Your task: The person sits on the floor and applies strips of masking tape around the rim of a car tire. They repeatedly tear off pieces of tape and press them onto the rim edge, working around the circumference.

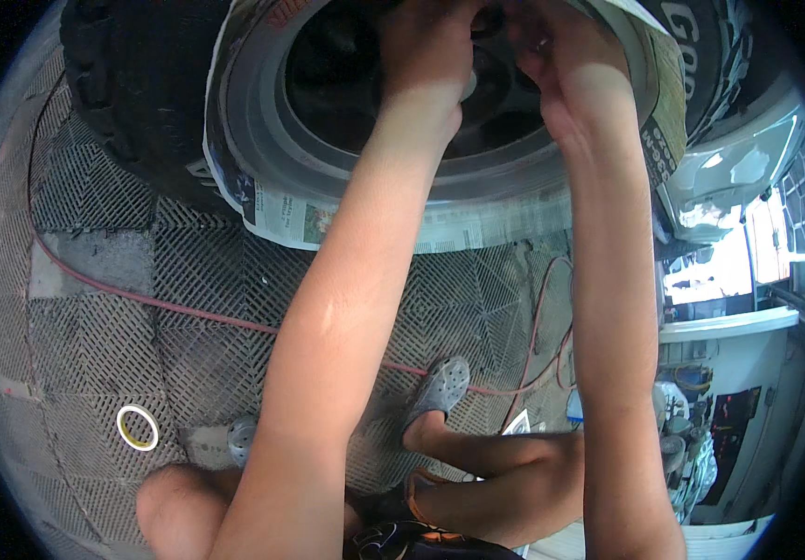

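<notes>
A large wheel rim (318,177), grey at its lip with a dark centre, fills the top of the view. Sheets of newspaper (281,219) surround it, between the rim and the black tyre (132,93). Both my arms stretch up into the wheel. My left hand (430,47) is over the dark spokes beside the hub, and its fingers run out of sight at the top edge. To its right, my right hand (566,56) has its fingers curled near the spokes. Whatever they hold, if anything, is too dark to make out.
A roll of tape (137,427) lies on the grey grid floor tiles (206,271) at the lower left. A red hose (188,311) crosses the floor. My bent leg and grey clog (440,387) are below. A shiny vehicle panel (729,182) stands at the right, above cluttered items.
</notes>
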### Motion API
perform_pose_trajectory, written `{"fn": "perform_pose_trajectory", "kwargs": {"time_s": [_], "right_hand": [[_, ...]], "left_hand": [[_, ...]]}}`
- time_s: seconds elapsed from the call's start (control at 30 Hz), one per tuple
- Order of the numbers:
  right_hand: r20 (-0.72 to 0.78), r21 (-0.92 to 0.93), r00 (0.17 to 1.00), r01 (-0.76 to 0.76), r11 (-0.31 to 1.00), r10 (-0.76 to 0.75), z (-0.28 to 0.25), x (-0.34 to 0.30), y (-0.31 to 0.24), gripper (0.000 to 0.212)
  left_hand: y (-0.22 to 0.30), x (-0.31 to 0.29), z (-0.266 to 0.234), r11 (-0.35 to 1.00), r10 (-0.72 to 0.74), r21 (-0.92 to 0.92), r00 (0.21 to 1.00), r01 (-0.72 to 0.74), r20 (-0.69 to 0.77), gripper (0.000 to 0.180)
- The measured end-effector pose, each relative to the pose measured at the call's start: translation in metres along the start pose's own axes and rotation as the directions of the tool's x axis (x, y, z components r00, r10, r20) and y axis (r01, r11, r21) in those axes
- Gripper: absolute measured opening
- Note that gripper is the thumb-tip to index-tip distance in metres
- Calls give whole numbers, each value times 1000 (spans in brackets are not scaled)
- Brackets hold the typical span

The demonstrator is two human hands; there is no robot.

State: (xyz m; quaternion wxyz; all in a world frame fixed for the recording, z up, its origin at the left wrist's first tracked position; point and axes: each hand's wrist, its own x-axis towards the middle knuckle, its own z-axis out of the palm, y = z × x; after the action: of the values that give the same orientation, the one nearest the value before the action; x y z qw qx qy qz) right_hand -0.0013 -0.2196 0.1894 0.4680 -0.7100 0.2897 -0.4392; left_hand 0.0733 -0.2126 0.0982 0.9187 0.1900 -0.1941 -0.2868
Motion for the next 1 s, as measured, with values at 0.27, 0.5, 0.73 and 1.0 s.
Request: {"fn": "perform_pose_trajectory", "kwargs": {"time_s": [0.27,0.5,0.73,1.0], "right_hand": [[247,99,961,-151,983,123,-16,23,-2,13],[421,362,896,-309,879,142,-23,31,7,13],[434,193,896,-198,961,97,-28,36,9,12],[344,76,934,-126,989,93,-29,34,7,16]], "left_hand": [[18,8,-4,915,321,230,943,-332,83,26],[22,4,-5,942,226,250,974,-223,15,30],[25,6,-4,920,263,298,965,-256,17,32],[14,9,-8,932,243,284,970,-227,-25,33]]}}
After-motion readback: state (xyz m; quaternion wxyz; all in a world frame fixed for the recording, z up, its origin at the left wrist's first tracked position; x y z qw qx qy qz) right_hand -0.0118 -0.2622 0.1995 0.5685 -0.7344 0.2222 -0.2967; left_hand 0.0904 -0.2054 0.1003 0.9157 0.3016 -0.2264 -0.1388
